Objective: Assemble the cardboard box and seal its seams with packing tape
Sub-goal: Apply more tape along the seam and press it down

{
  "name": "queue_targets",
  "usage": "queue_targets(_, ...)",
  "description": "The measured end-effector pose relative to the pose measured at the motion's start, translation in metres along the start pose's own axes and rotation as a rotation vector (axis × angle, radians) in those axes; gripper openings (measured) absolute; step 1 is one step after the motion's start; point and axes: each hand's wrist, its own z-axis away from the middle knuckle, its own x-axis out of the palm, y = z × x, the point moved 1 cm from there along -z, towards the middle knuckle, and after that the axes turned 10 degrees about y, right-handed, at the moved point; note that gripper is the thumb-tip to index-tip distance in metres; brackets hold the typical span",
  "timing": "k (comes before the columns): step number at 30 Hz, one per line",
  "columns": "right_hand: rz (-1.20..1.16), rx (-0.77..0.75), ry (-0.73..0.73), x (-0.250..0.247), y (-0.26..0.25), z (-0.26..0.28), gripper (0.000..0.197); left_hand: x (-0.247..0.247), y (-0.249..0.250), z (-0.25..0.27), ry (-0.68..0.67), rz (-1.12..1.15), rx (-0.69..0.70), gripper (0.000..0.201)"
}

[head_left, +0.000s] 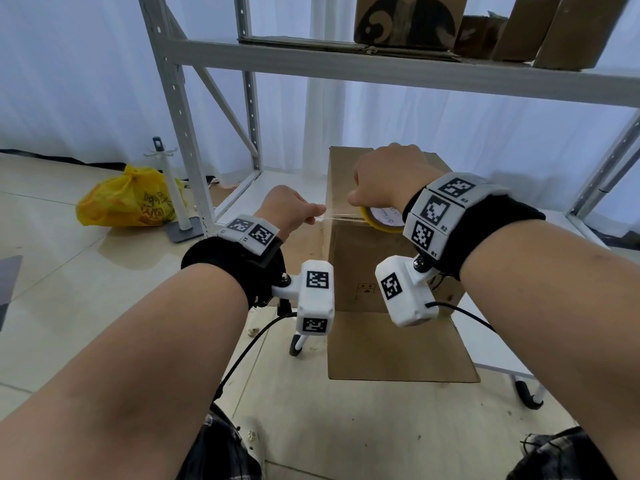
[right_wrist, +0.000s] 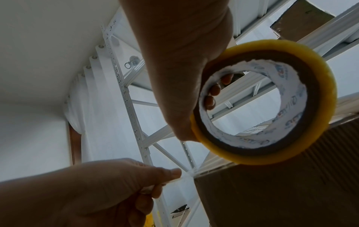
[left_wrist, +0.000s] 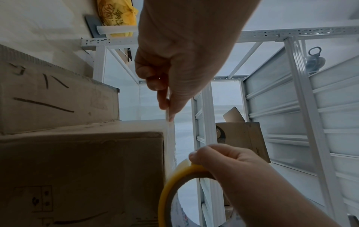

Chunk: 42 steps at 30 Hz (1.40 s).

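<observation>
Tape stretches taut between my two hands across the near top edge of the cardboard box (head_left: 388, 268), which stands upright on the wooden table (head_left: 381, 427). My right hand (head_left: 384, 181) grips the yellow tape roll (right_wrist: 264, 104), fingers (right_wrist: 213, 90) hooked through its core, just above the box top. My left hand (head_left: 287, 209) pinches the free tape end (left_wrist: 169, 116) just past the box's left corner.

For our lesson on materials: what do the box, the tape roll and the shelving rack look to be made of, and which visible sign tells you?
Box: brown corrugated cardboard, matt; fluted ridges show on its surface in the right wrist view.
Tape roll: glossy, yellowish clear plastic film on what looks like a printed paper core with a torn edge; the pulled strip is see-through.
Shelving rack: probably white-painted metal, with punched holes along the uprights.
</observation>
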Motion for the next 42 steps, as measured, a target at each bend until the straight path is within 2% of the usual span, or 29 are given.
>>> queue_targets(12, -0.034, 0.004, -0.018, -0.003, 0.001, 0.001, 0.02, 0.001, -0.002, -0.003, -0.018, -0.04, -0.012, 0.03)
queue_targets(19, 0.008, -0.019, -0.018, -0.004, -0.003, 0.002, 0.021, -0.026, -0.022, -0.01, 0.031, -0.083, 0.037, 0.035)
queue_targets(26, 0.062, -0.047, 0.019, -0.003, -0.005, 0.001, 0.026, -0.014, -0.026, -0.009, 0.075, -0.124, 0.067, 0.044)
queue_targets(28, 0.061, -0.052, 0.014, -0.003, -0.004, 0.002, 0.024, -0.011, -0.024, -0.01, 0.081, -0.132, 0.073, 0.049)
queue_targets(33, 0.029, -0.047, 0.069, -0.001, 0.01, 0.005, 0.012, -0.004, -0.017, -0.007, 0.095, -0.098, 0.099, 0.045)
queue_targets(36, 0.05, -0.009, 0.072, -0.005, 0.027, 0.007, 0.013, 0.001, -0.005, -0.003, 0.079, -0.067, 0.14, 0.051)
queue_targets(38, 0.049, 0.016, 0.062, -0.004, 0.034, 0.009, 0.013, 0.005, 0.002, -0.002, 0.074, -0.052, 0.154, 0.045)
queue_targets(42, 0.041, 0.024, 0.014, 0.004, 0.03, 0.012, 0.012, 0.006, 0.0, -0.006, 0.081, -0.027, 0.123, 0.048)
